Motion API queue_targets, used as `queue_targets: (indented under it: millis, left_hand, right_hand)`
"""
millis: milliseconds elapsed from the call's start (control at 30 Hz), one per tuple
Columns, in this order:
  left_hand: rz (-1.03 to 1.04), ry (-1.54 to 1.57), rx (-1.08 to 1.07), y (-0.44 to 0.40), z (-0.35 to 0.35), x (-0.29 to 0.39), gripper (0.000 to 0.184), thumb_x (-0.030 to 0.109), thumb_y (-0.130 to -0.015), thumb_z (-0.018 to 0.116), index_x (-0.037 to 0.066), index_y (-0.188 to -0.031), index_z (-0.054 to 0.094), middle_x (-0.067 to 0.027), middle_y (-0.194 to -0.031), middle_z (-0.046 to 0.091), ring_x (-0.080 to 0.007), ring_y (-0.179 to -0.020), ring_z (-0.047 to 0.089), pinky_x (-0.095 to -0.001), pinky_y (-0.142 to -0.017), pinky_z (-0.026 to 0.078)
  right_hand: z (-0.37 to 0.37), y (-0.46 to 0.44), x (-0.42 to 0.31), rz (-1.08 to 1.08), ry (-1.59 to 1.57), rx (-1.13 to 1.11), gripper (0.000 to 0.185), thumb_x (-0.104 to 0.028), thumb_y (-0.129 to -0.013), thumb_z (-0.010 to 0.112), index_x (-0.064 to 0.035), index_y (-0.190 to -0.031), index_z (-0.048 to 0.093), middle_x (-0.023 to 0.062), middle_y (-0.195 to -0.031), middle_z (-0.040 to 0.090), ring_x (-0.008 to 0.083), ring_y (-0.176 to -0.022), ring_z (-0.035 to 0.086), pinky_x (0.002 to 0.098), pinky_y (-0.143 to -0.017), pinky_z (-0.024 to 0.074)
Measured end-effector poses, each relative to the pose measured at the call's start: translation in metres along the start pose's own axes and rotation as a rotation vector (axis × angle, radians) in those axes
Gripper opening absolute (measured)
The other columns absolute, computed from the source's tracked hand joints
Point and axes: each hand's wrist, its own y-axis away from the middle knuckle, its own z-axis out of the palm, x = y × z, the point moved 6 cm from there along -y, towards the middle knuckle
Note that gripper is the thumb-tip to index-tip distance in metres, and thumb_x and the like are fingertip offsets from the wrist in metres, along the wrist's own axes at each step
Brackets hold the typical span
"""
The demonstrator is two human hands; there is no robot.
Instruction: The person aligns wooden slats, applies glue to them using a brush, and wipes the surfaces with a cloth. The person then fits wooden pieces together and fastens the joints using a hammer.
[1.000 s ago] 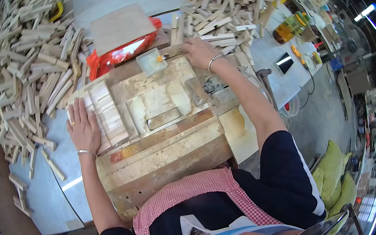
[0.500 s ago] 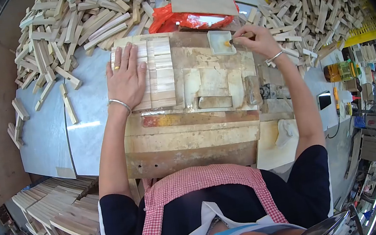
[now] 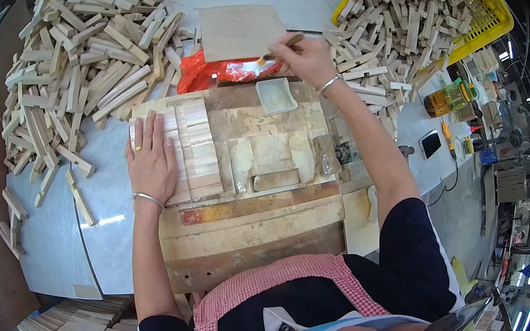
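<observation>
My left hand (image 3: 152, 163) lies flat, fingers stretched out, on a row of pale wooden pieces (image 3: 195, 149) laid side by side on the worn work board (image 3: 252, 220). My right hand (image 3: 306, 60) is closed around the wooden handle of a brush (image 3: 274, 52), whose yellowish tip points left over a red plastic bag (image 3: 200, 72). Just below the brush stands a small, square translucent dish (image 3: 275, 95) at the board's back edge. A wooden block (image 3: 276, 179) sits in the middle of the board.
Heaps of notched wooden sticks (image 3: 77, 63) cover the back left. More sticks fill a yellow basket (image 3: 486, 26) at the right. A flat board (image 3: 242, 29) rests on the red bag. A phone (image 3: 431, 144) and an amber bottle (image 3: 439, 103) lie farther right.
My right hand has lifted the brush from the dish and moved it up over the red bag. My left hand stays flat on the wooden pieces. The whole view has shifted.
</observation>
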Motion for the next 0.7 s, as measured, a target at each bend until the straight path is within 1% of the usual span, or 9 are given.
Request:
queue_targets:
  millis: [100, 167, 233, 300, 333, 400, 533, 600, 700]
  left_hand:
    - [-0.013, 0.012, -0.01, 0.0, -0.002, 0.001, 0.047, 0.028, -0.099, 0.032, 0.009, -0.142, 0.035, -0.0068, -0.149, 0.032, -0.0272, -0.14, 0.022, -0.0487, -0.112, 0.019]
    - [-0.008, 0.01, -0.011, 0.0, -0.002, 0.001, 0.047, 0.028, -0.099, 0.032, 0.009, -0.142, 0.035, -0.0068, -0.149, 0.032, -0.0269, -0.14, 0.022, -0.0484, -0.112, 0.018]
    - [-0.005, 0.004, -0.009, 0.0, -0.001, 0.0, 0.047, 0.028, -0.099, 0.032, 0.009, -0.142, 0.035, -0.0067, -0.149, 0.032, -0.0266, -0.141, 0.022, -0.0484, -0.112, 0.018]
    - [-0.002, -0.006, -0.005, 0.0, 0.0, -0.001, 0.047, 0.028, -0.099, 0.032, 0.009, -0.142, 0.035, -0.0067, -0.149, 0.032, -0.0264, -0.141, 0.022, -0.0484, -0.112, 0.018]
    - [-0.003, 0.003, -0.006, 0.0, 0.0, 0.0, 0.047, 0.028, -0.098, 0.032, 0.009, -0.142, 0.035, -0.0066, -0.149, 0.032, -0.0262, -0.141, 0.022, -0.0482, -0.112, 0.018]
    - [-0.002, 0.005, -0.008, 0.0, -0.002, 0.0, 0.047, 0.027, -0.098, 0.033, 0.009, -0.142, 0.035, -0.0065, -0.149, 0.032, -0.026, -0.141, 0.022, -0.0481, -0.112, 0.018]
    - [-0.002, 0.002, -0.012, 0.0, 0.0, -0.001, 0.047, 0.027, -0.098, 0.033, 0.009, -0.142, 0.036, -0.0063, -0.149, 0.032, -0.0258, -0.141, 0.022, -0.0473, -0.112, 0.018]
    - [0.003, -0.003, -0.008, 0.0, 0.001, -0.001, 0.047, 0.027, -0.098, 0.033, 0.009, -0.142, 0.036, -0.0063, -0.149, 0.032, -0.0258, -0.141, 0.022, -0.047, -0.112, 0.018]
    - [0.016, -0.01, 0.002, 0.0, 0.001, -0.001, 0.048, 0.026, -0.098, 0.034, 0.009, -0.142, 0.035, -0.0061, -0.15, 0.032, -0.0258, -0.141, 0.023, -0.0466, -0.112, 0.018]
  right_hand:
    - [0.016, -0.012, 0.011, -0.02, 0.109, -0.053, 0.024, -0.021, -0.088, 0.066, 0.0024, -0.088, 0.068, 0.0044, -0.072, 0.066, 0.0059, -0.053, 0.057, 0.0205, -0.048, 0.0473]
    - [0.022, -0.018, 0.017, -0.093, 0.244, -0.038, 0.034, -0.032, -0.084, 0.067, 0.0019, -0.083, 0.07, 0.0078, -0.065, 0.066, 0.012, -0.052, 0.061, 0.0238, -0.05, 0.0476]
    - [0.024, -0.018, 0.011, -0.128, 0.29, -0.03, 0.036, -0.034, -0.084, 0.066, 0.0016, -0.082, 0.07, 0.0081, -0.064, 0.066, 0.0126, -0.049, 0.06, 0.0249, -0.049, 0.0474]
    - [0.026, -0.018, 0.017, 0.094, 0.096, -0.052, 0.038, -0.035, -0.084, 0.066, 0.0023, -0.077, 0.069, 0.0081, -0.062, 0.065, 0.0117, -0.045, 0.059, 0.0252, -0.045, 0.0461]
    - [0.024, -0.019, 0.017, 0.092, 0.092, -0.049, 0.038, -0.035, -0.084, 0.066, 0.0023, -0.077, 0.069, 0.0081, -0.062, 0.065, 0.0117, -0.045, 0.059, 0.0252, -0.045, 0.0461]
    - [0.022, -0.021, 0.025, 0.208, -0.074, -0.073, 0.033, -0.029, -0.087, 0.065, 0.0027, -0.079, 0.068, 0.0063, -0.064, 0.065, 0.0073, -0.047, 0.056, 0.0193, -0.039, 0.0409]
    - [0.022, -0.019, 0.027, 0.204, 0.012, -0.048, 0.033, -0.029, -0.088, 0.065, 0.0021, -0.078, 0.067, 0.006, -0.063, 0.064, 0.0069, -0.045, 0.055, 0.0192, -0.037, 0.0395]
    - [0.024, -0.02, 0.03, 0.206, -0.132, -0.065, 0.037, -0.031, -0.086, 0.065, 0.0034, -0.073, 0.066, 0.0078, -0.061, 0.064, 0.0085, -0.045, 0.057, 0.0205, -0.039, 0.0417]
    - [0.016, -0.023, 0.028, 0.152, -0.1, -0.024, 0.037, -0.031, -0.087, 0.065, 0.0036, -0.076, 0.067, 0.0078, -0.061, 0.064, 0.0086, -0.046, 0.058, 0.0207, -0.04, 0.0425]
